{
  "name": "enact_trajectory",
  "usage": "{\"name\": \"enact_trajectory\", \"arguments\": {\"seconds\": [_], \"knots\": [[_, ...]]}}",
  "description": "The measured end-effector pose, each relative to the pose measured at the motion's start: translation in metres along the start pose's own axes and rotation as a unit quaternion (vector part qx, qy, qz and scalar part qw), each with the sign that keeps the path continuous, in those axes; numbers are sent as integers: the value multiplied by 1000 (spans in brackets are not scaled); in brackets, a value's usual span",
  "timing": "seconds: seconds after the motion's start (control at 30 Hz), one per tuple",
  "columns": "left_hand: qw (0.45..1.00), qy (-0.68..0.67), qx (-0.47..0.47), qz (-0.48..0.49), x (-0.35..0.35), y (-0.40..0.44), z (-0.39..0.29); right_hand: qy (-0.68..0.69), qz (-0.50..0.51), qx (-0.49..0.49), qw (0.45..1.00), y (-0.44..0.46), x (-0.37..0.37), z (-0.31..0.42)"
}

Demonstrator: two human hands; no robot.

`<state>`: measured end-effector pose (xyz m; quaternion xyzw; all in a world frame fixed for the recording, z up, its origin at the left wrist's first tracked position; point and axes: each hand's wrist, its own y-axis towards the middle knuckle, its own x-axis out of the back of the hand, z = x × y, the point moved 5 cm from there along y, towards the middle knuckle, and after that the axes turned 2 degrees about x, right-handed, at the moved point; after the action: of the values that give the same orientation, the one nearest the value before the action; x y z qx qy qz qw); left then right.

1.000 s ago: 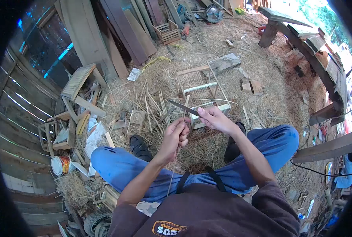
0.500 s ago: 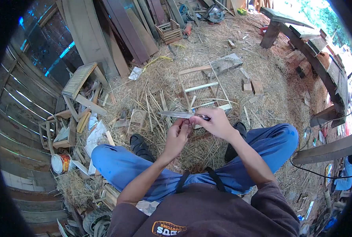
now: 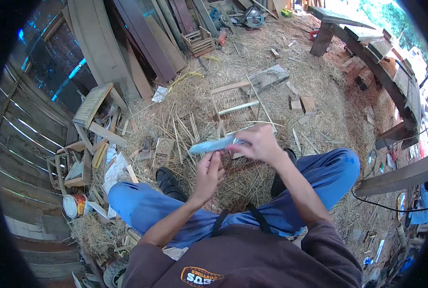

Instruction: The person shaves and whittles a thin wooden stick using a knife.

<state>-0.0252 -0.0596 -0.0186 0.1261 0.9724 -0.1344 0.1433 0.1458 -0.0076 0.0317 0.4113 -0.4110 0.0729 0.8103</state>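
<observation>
My right hand point(image 3: 262, 145) is closed around the handle of a knife point(image 3: 210, 146), whose broad blade points left across the front of me. The blade's flat side catches the light. Just below the blade, my left hand point(image 3: 209, 176) has its thumb and fingers pinched together near the knife's edge. Whatever lies in that pinch is too small and too hidden to name. Beyond the hands, a light wooden frame point(image 3: 239, 108) with thin slats rests on the straw-covered ground, partly covered by my right hand.
Thin wooden strips point(image 3: 179, 137) lie scattered among straw and shavings. A small slatted crate point(image 3: 199, 42) and a circular saw point(image 3: 253, 18) stand at the back. Planks lean on the left wall. A heavy wooden bench point(image 3: 384, 65) curves along the right; a paint can point(image 3: 73, 205) sits at left.
The knife has rolled so that more of its blade face shows. My left hand has dropped slightly and moved left, away from my right hand.
</observation>
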Motion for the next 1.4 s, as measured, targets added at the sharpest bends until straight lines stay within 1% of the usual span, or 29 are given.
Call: {"name": "enact_trajectory", "arguments": {"seconds": [0.1, 0.2, 0.3, 0.4, 0.5, 0.6, 0.7, 0.8, 0.9, 1.0, 1.1, 1.2, 1.23, 1.33, 1.37, 1.4], "knots": [[1000, -13, 16, -5, -1, -6, -11, -27, -22, 3, 999, -1, 10, -4], [998, -57, 35, -1, 4, 3, -5, -56, 5, -38, 998, -2, 7, -4], [997, -70, 35, 3, 9, 10, 1, 87, 77, -188, 975, -13, -11, -18], [996, -78, 27, 10, 7, 10, -1, 303, 99, -231, 919, -15, -30, -22], [996, -81, 22, 40, 8, 12, -7, 426, 121, -287, 850, -12, -28, -6], [997, -68, 21, 37, 6, 13, -4, 391, 89, -246, 883, -9, -36, -5], [998, -51, 16, 14, 9, 15, 0, 229, 102, -202, 947, -4, -26, 3], [999, 31, -44, -3, 11, 14, -1, 168, 71, -179, 967, 0, -25, 9], [991, 90, -97, -15, 14, 15, 1, 148, 75, -180, 970, -4, -34, 7], [991, 103, -82, -19, 17, 15, 4, 141, 60, -166, 974, -5, -34, 4], [989, 121, -71, -44, 15, 11, 3, 80, 39, -119, 989, -10, -38, -1], [998, 40, -3, -42, 14, 5, -7, 52, 25, -130, 990, -14, -32, -19], [998, 58, 0, -37, 15, 7, -4, 24, 32, -116, 992, -15, -32, -21], [999, -17, 41, -18, 14, 4, 3, 11, 30, -97, 995, -19, -33, -17], [998, -33, 48, -29, 11, 4, 5, 19, 31, -108, 994, -22, -33, -16], [997, -55, 54, -24, 11, 5, 4, 61, 40, -137, 988, -22, -34, -16]]}}
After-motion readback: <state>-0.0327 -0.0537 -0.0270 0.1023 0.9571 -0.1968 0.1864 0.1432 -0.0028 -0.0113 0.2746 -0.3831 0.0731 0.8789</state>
